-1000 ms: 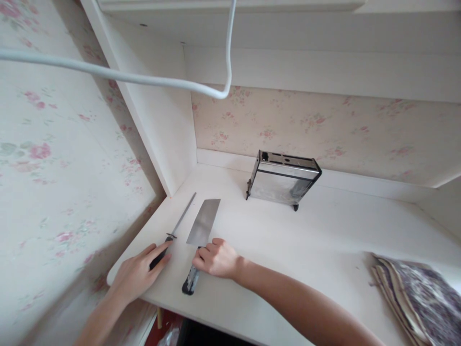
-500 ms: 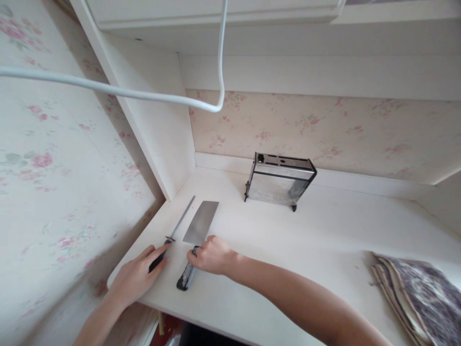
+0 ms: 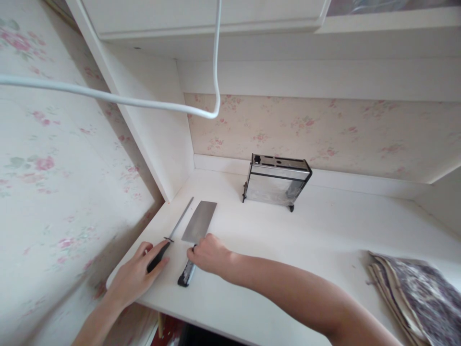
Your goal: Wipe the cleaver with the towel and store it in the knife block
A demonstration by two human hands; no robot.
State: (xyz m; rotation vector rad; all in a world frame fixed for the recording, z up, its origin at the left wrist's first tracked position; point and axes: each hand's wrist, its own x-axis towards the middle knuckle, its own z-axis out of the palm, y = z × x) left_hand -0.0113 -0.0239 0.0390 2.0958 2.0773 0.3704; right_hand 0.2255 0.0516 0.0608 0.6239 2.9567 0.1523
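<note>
On the left of the white counter lies a honing steel (image 3: 181, 219) with a thin grey rod, a small guard and a black handle. My left hand (image 3: 139, 270) has its fingers and thumb around that handle. Just to the right, a cleaver (image 3: 200, 222) rests with its broad blade pointing away from me. My right hand (image 3: 210, 254) is closed on the upper part of its handle, close to the blade. The worn black-and-white butt of the handle sticks out below my fingers. Blade and rod lie side by side, apart from each other.
Toward the back wall stands a knife block (image 3: 279, 182) with a slotted top and clear sides. A folded patterned cloth (image 3: 418, 293) lies at the right front. A white cable (image 3: 144, 102) hangs across the upper left, below the cabinet (image 3: 201, 19). The counter's front edge is close to my hands.
The view has shifted slightly. Both hands keep their hold, and the cleaver and honing steel stay in nearly the same places.
</note>
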